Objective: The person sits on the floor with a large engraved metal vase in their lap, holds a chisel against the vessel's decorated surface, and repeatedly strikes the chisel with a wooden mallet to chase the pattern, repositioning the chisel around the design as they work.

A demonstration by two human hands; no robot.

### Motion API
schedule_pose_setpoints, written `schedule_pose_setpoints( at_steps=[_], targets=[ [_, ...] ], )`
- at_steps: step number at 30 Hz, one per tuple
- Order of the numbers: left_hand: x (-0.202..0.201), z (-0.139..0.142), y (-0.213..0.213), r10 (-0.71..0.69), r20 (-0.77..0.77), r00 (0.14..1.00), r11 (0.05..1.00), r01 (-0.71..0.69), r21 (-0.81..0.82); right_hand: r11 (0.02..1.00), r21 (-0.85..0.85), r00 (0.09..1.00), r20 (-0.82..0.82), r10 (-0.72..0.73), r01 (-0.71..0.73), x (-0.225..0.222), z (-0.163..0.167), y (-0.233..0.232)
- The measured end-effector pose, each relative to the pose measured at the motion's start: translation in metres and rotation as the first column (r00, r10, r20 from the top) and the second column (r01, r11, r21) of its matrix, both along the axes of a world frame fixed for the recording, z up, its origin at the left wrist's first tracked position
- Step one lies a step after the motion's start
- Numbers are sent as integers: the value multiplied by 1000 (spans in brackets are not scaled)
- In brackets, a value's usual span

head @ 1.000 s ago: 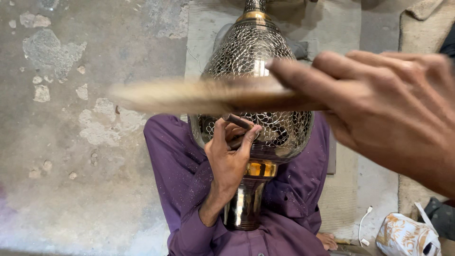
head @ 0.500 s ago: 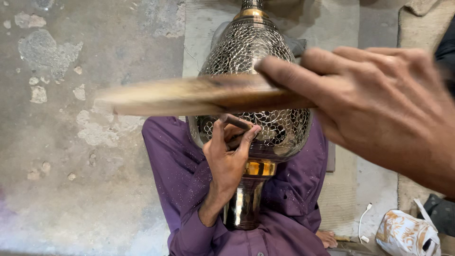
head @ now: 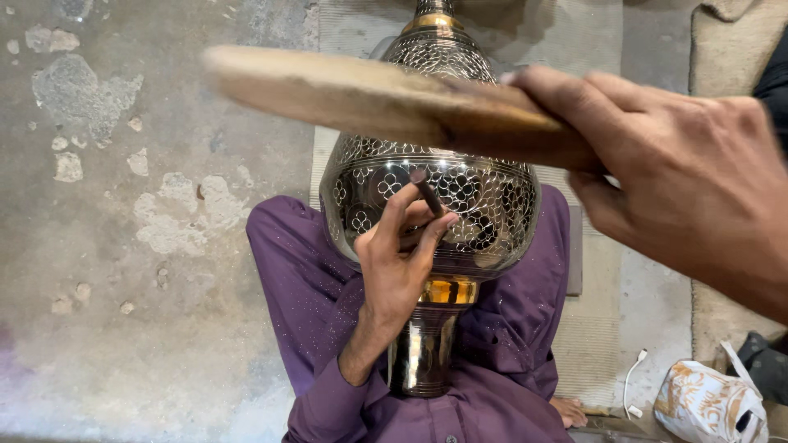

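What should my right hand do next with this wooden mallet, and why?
Probably bring the mallet down onto the chisel. The right hand has it raised above the vase, while the left hand holds the chisel tip against the engraved pattern.

Your mallet is rising and the view is tilting down

Your right hand (head: 689, 176) is lifting the wooden mallet (head: 369, 94): earlier it was crossing the middle of the engraved metal vase (head: 431, 205), now it is sitting higher, across the vase's shoulder, tilting up to the left and blurring. The vase's belly is showing more fully, and your left hand (head: 398, 254) with the chisel (head: 427, 190) is appearing slightly lower in view.
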State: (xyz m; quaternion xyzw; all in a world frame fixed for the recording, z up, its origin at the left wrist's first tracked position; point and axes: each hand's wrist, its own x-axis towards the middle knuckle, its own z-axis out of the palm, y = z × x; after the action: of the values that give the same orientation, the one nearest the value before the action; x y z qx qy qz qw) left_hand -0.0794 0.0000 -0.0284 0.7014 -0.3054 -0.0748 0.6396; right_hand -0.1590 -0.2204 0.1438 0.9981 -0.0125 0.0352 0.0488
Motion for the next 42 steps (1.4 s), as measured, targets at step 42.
schedule_pose_setpoints(
  at_steps=[42],
  targets=[
    [52, 36, -17, -646, 175, 743, 732, 539, 416, 677, 710, 795, 288, -534, 197, -119, -123, 0]
  ],
)
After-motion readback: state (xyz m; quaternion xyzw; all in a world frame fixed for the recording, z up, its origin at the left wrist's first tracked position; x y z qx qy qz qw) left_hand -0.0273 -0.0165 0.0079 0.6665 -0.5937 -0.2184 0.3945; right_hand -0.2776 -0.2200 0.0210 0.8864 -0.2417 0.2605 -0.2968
